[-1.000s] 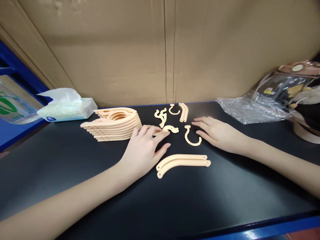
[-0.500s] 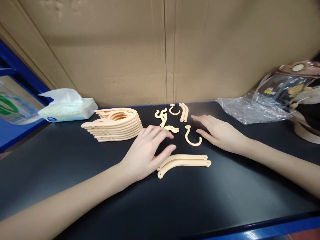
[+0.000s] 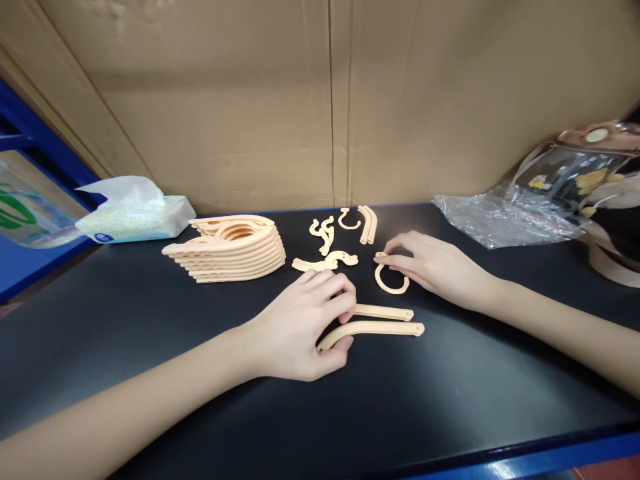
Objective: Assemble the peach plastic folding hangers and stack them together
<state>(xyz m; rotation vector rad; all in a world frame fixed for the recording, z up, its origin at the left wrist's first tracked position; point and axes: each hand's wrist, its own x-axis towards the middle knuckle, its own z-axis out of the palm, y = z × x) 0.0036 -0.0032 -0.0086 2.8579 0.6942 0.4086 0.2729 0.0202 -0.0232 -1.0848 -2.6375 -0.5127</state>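
My left hand (image 3: 303,327) is closed around the left end of the nearer curved hanger arm (image 3: 380,328), thumb on the near side and fingers on the far side. A second hanger arm (image 3: 385,312) lies just behind it, its left end hidden by my fingers. My right hand (image 3: 433,267) pinches the top end of a loose hanger hook (image 3: 390,288) between thumb and fingertips, at the table surface. Beyond my left fingers lies a peach hanger centre piece (image 3: 343,259) beside another curved part (image 3: 306,265). All these parts are pale peach plastic.
A stack of folded peach hangers (image 3: 227,257) stands at left, near a tissue pack (image 3: 140,220). Farther back lie small hanger pieces (image 3: 325,239), a hook (image 3: 349,221) and upright arms (image 3: 369,225). Crumpled clear plastic (image 3: 500,217) and a transparent bottle (image 3: 560,177) are at right.
My left hand has come nearer and closed on the near hanger arm, parting the two arms' left ends. My right hand has moved onto the hook, which has turned and shifted slightly right.
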